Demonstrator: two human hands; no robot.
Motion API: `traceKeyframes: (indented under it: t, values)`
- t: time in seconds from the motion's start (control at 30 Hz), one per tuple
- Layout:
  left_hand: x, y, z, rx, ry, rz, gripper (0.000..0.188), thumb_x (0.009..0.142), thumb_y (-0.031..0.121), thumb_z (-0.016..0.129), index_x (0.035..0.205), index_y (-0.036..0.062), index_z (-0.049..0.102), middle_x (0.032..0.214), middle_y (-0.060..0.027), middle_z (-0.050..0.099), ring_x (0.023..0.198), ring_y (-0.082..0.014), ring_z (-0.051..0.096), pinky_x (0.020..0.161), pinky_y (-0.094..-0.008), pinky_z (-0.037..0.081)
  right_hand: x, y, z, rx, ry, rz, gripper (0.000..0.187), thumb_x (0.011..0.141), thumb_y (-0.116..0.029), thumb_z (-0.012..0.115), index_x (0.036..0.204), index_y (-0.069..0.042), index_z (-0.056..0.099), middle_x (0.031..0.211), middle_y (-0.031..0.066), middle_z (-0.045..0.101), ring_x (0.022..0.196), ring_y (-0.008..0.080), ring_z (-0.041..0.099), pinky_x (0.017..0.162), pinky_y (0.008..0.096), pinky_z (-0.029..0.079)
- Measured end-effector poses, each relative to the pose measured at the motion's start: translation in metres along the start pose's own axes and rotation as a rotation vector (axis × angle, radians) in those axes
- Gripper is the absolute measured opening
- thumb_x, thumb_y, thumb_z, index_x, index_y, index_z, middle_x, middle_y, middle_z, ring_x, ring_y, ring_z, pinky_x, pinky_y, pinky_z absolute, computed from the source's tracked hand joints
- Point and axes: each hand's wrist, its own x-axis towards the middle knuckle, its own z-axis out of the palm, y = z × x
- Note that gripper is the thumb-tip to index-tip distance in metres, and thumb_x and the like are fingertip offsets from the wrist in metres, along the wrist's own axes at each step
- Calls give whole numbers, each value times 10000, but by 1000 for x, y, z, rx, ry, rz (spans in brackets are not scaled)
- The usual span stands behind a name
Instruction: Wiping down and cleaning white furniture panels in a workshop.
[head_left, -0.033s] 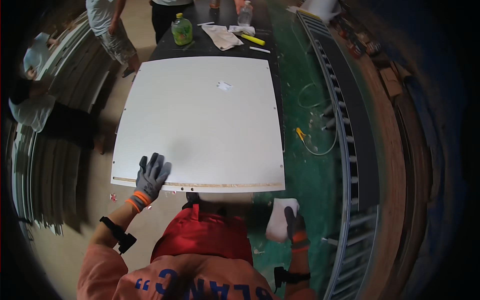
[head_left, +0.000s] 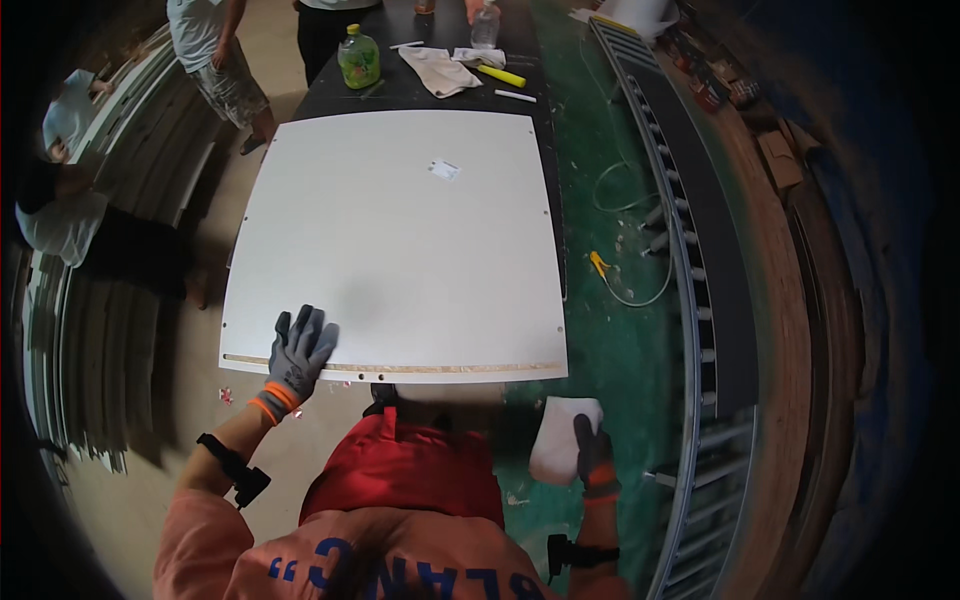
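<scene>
A large white panel [head_left: 420, 240] lies flat in front of me, with a small white label [head_left: 444, 170] on its far part and small holes near its edges. A tan groove [head_left: 440, 364] runs along its near edge. My left hand [head_left: 299, 352], in a grey glove with an orange cuff, rests on the panel's near left corner area, fingers stretched out. Beyond the near right corner, apart from the panel, my right hand [head_left: 593, 450] in a similar glove grips a folded white cloth [head_left: 556, 438]. Part of its fingers is hidden behind the cloth.
On the dark table [head_left: 400, 100] behind the panel are a green bottle [head_left: 359, 60], a clear bottle [head_left: 486, 27], cloths [head_left: 440, 72] and a yellow tool [head_left: 502, 76]. A roller conveyor [head_left: 690, 290] runs along the right. People and stacked boards [head_left: 110, 330] are at left.
</scene>
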Motion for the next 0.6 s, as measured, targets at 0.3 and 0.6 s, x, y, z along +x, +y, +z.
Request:
traceKeyframes:
  t: [0.3, 0.6]
  values:
    - [3, 5, -43, -34, -34, -12, 750, 701, 34, 597, 1422, 76, 398, 1480, -240, 356, 1421, -419, 273, 1131, -621, 184, 12, 24, -36, 1155, -332, -176, 723, 948, -533, 504, 1424, 0, 394, 1407, 128, 488, 1280, 287, 474, 1071, 433, 379]
    - [68, -60, -288, -170, -387, 27, 967, 619, 3, 639, 1512, 134, 291, 1464, -189, 377, 1396, -382, 330, 1100, -547, 303, 101, -119, -64, 915, -335, -750, 810, 921, -519, 532, 1483, 13, 290, 1513, 130, 357, 1371, 275, 362, 1152, 423, 269]
